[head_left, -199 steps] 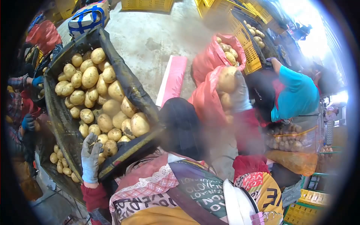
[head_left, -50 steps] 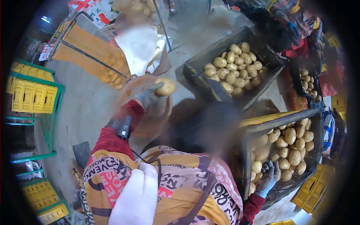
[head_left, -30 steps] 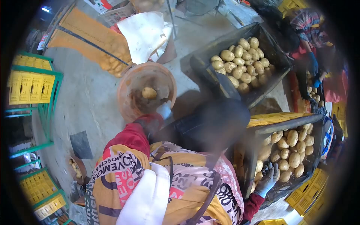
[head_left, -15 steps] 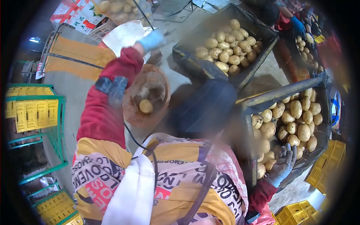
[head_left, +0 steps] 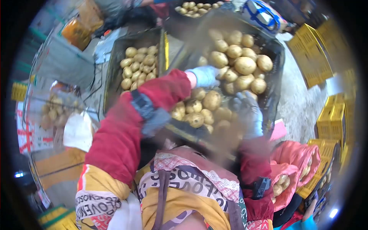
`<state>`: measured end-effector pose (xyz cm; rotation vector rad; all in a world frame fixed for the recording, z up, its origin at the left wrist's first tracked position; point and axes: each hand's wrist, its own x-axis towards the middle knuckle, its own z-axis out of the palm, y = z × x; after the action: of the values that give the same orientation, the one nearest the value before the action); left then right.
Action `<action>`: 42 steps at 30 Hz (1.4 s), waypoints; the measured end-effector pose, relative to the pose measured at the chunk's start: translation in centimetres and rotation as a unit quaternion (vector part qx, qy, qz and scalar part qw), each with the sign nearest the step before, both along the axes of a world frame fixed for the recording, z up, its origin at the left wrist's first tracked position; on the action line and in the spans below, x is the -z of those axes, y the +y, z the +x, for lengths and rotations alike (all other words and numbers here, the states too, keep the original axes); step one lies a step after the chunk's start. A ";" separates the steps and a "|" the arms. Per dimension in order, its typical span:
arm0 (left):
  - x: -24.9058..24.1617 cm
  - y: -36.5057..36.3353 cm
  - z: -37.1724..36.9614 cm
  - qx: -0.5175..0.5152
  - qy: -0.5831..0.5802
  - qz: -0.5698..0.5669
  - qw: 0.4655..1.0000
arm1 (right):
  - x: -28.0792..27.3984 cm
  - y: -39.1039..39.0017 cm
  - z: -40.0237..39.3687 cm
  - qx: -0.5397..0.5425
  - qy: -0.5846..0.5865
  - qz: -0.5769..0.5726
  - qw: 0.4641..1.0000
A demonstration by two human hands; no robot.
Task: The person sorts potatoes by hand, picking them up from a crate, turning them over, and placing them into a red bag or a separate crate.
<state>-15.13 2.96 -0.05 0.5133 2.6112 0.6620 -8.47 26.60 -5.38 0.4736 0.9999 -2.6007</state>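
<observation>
Both hands are in a big black crate (head_left: 274,50) full of potatoes (head_left: 245,65). The potatoes are round and lumpy, pale yellow-brown, with little dark spots and a bit of dirt on the skin. Some are big and some are small, and they lie piled on top of each other from the near side of the crate to the far side. The left hand (head_left: 205,76), in a light blue glove, reaches in from a red sleeve and rests on the pile in the middle. Its fingers are spread over the potatoes, but the picture is too blurry to tell if they grip one. The right hand (head_left: 247,109), in a grey glove, lies on the pile at the near right side of the crate, with its fingers (head_left: 242,100) loose and open on the potatoes. A second black crate (head_left: 111,73) with smaller potatoes stands just beside the first one, to the left. Red net bags (head_left: 295,165) with potatoes in them sit low on the right, near yellow crates (head_left: 310,57).
</observation>
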 end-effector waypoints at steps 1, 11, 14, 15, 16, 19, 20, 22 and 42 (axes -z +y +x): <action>3.1 1.4 -1.8 -0.028 -0.024 -0.072 0.997 | -0.2 -0.3 0.4 -0.017 0.036 0.028 0.999; 9.9 2.9 -4.3 -0.191 -0.050 -0.262 0.945 | -1.6 -4.0 -0.2 -0.064 -0.014 0.146 0.987; 10.3 1.1 -5.1 -0.198 -0.033 -0.072 0.977 | -2.1 -3.7 -0.3 -0.032 -0.012 0.131 0.991; 10.5 0.4 -4.9 -0.194 -0.060 0.105 0.973 | -2.3 -3.7 -0.1 -0.030 -0.019 0.127 0.991; 6.3 1.4 -3.4 -0.218 -0.165 0.218 0.937 | -2.9 -3.6 -0.2 -0.004 -0.032 0.139 0.990; -0.2 1.4 -0.4 -0.072 -0.170 0.299 0.936 | -3.6 -3.1 -0.2 -0.008 -0.052 0.113 0.992; -1.6 0.8 1.0 -0.015 -0.180 0.345 0.921 | -3.7 -2.8 -0.2 -0.039 -0.059 0.079 0.994; -3.2 -0.6 3.7 0.031 -0.175 0.390 0.903 | -2.3 -3.1 0.2 -0.101 -0.047 0.030 0.993; -0.1 -2.9 12.2 -0.110 -0.065 0.628 0.768 | -4.0 -5.3 3.0 -0.233 0.239 0.136 0.933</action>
<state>-2.94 0.04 0.09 0.4425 1.7289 2.4077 -5.46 21.26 -1.34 -0.3343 1.4303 -2.1847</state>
